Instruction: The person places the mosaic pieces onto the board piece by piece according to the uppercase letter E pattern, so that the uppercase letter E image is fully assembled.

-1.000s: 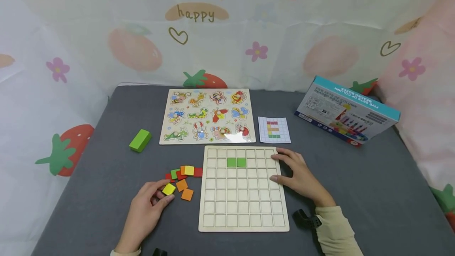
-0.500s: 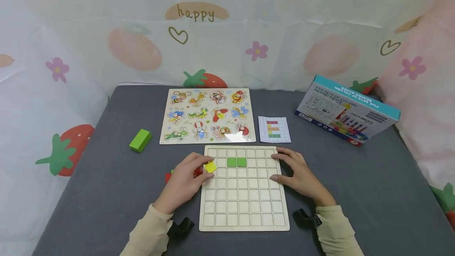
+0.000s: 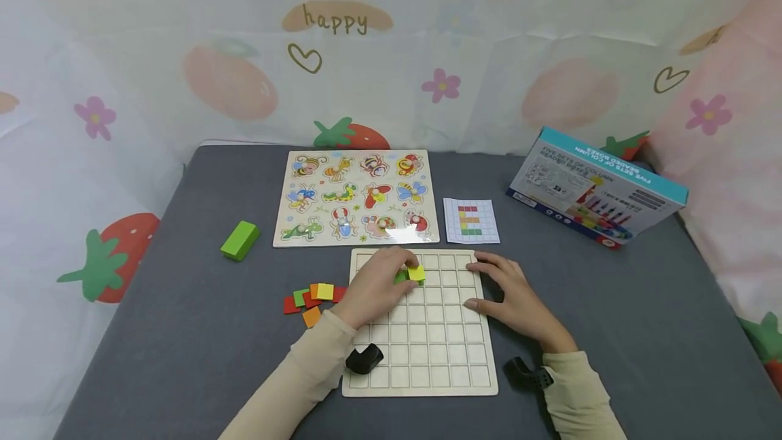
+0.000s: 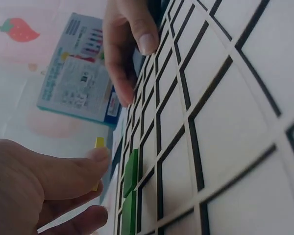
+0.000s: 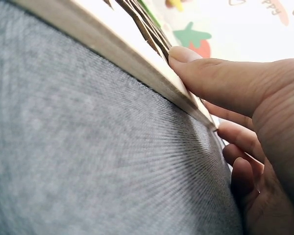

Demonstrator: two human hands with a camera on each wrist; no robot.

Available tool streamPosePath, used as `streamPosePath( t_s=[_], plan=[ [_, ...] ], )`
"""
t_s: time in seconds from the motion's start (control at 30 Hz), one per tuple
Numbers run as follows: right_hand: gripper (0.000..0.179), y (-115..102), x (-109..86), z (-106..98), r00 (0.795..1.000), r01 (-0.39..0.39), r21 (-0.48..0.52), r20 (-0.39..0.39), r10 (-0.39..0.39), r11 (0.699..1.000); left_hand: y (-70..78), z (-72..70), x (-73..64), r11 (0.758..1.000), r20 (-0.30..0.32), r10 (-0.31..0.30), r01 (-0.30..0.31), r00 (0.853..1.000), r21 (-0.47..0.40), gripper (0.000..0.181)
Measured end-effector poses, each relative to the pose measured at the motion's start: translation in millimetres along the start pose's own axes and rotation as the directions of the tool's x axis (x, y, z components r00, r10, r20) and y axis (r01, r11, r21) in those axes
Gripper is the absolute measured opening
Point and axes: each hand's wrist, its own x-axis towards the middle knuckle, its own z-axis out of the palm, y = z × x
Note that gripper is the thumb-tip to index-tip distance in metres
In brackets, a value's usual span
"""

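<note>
My left hand (image 3: 374, 290) pinches a small yellow square tile (image 3: 417, 272) between thumb and fingers, over the upper part of a wooden grid board (image 3: 429, 358). In the left wrist view that yellow tile (image 4: 99, 142) is edge-on, apart from the board surface. Two green tiles (image 4: 131, 174) sit side by side in grid cells below it; the head view shows them partly covered by the hand and yellow tile. My right hand (image 3: 516, 301) holds the board's upper right edge, thumb (image 5: 186, 56) on top and other fingers bent at the side.
Left of the board lies a loose group of red, green, orange and yellow tiles (image 3: 311, 316), partly hidden by the left arm. Behind are an insect puzzle board (image 3: 360, 212), a pattern card (image 3: 472, 221) and a cardboard box (image 3: 595, 189). A green block (image 3: 240, 240) lies far left.
My left hand has picked up the yellow tile from the loose group and carried it right, over the green tiles on the board. My right hand has stayed at the board's edge.
</note>
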Motion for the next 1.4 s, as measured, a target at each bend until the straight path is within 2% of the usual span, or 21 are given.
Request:
streamPosePath(
  t_s=[0.17,0.5,1.13,1.4],
  plan=[
    [0.061,0,0.3,1,1.0,-0.004,-0.001,-0.001,0.004,1.0,0.8,6.9,6.8,0.998,0.006,0.037,-0.037,0.999,0.041,0.02],
    [0.061,0,0.8,0,1.0,-0.005,-0.003,-0.002,0.005,1.0,-1.5,13.8,8.7,1.0,0.012,0.019,-0.019,1.0,0.003,0.022],
    [0.061,1,0.4,1,1.0,-0.008,-0.006,0.002,0.008,1.0,-2.3,23.7,14.1,0.997,-0.002,0.03,-0.03,1.0,0.066,0.034],
    [0.061,2,0.0,1,1.0,-0.005,-0.005,-0.002,0.005,1.0,1.7,23.8,14.7,0.997,-0.005,0.036,-0.036,0.999,0.075,0.023]
  ],
)
